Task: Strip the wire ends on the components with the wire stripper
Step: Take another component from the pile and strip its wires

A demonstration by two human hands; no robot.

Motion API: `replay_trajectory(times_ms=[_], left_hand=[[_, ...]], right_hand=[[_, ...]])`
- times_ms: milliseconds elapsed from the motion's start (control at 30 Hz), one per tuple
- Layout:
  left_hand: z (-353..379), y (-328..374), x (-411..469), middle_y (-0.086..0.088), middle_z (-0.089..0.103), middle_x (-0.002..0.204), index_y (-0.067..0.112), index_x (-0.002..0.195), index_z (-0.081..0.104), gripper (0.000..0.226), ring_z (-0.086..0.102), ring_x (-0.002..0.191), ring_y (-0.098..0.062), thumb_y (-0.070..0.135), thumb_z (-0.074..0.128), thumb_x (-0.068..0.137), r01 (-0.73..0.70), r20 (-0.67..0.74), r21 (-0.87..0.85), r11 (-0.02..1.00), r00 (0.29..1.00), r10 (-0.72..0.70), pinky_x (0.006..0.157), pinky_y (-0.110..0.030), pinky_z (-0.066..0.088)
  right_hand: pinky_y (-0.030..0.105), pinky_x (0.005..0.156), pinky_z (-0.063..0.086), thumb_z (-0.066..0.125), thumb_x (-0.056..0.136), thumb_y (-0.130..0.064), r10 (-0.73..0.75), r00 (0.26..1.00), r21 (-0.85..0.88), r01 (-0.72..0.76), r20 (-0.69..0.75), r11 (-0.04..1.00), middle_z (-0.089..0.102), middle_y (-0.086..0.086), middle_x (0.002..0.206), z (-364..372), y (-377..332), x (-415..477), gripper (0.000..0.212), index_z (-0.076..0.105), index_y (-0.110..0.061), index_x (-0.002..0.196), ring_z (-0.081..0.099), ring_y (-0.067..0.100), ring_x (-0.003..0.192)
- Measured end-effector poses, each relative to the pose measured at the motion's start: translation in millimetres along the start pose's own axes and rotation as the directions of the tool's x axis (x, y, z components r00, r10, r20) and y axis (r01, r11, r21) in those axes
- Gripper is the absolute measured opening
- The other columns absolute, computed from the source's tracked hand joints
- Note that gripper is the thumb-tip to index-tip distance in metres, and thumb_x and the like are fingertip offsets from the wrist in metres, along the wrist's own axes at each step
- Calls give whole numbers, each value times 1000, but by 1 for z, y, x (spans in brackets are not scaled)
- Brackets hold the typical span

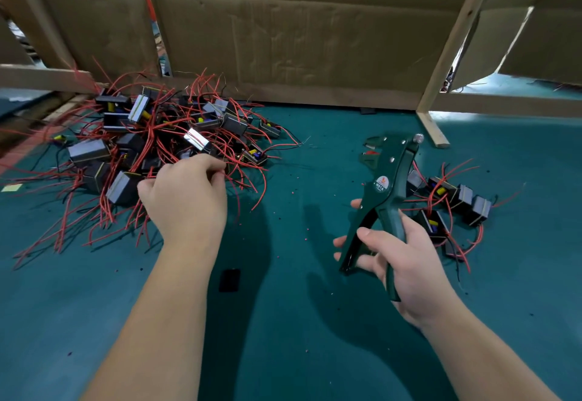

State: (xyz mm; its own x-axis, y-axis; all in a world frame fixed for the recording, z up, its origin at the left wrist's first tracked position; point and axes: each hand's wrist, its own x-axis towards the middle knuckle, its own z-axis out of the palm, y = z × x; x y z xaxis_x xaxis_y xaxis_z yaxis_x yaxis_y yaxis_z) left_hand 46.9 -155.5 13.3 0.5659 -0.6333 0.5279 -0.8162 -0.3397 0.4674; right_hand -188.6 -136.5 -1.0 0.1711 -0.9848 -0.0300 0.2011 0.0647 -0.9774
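A big heap of small black components with tangled red wires lies on the teal table at the left. My left hand reaches into its near edge, and the fingertips pinch red wires of the heap. My right hand grips the handles of a dark green wire stripper, held above the table with its jaws pointing up and away; nothing sits in the jaws. Behind the stripper, at the right, lies a smaller group of components with red wires.
A cardboard wall and wooden posts close off the back of the teal table. A small black flat piece lies between my forearms. Tiny bits of red insulation dot the surface.
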Motion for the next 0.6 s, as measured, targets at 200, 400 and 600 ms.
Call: replay_trajectory(times_ms=[200, 400, 600], left_hand=[[-6, 10, -5, 0, 71, 91, 5, 98, 74, 13, 63, 79, -14, 7, 66, 89, -379, -371, -396, 836, 899, 231, 80, -26, 47], [2, 41, -34, 0, 68, 90, 1, 90, 73, 15, 63, 83, -6, -7, 73, 78, -428, -272, -706, 564, 900, 341, 80, -15, 49], [3, 56, -51, 8, 71, 83, 13, 86, 73, 14, 69, 80, -8, 3, 75, 76, -249, -8, -882, 400, 857, 515, 75, -23, 55]], right_hand=[[63, 76, 51, 60, 69, -10, 26, 999, 88, -30, 47, 996, 71, 8, 82, 1, -2, -2, 45, 57, -6, 114, 65, 34, 73], [55, 73, 53, 80, 59, -15, 54, 904, 481, -276, 424, 832, 55, 22, 120, -2, -15, -3, 66, 59, 2, 119, 65, 39, 82], [49, 81, 54, 78, 65, -19, 22, 833, 563, -392, 552, 727, 63, 19, 112, -11, -22, 0, 61, 62, -7, 123, 66, 33, 86]])
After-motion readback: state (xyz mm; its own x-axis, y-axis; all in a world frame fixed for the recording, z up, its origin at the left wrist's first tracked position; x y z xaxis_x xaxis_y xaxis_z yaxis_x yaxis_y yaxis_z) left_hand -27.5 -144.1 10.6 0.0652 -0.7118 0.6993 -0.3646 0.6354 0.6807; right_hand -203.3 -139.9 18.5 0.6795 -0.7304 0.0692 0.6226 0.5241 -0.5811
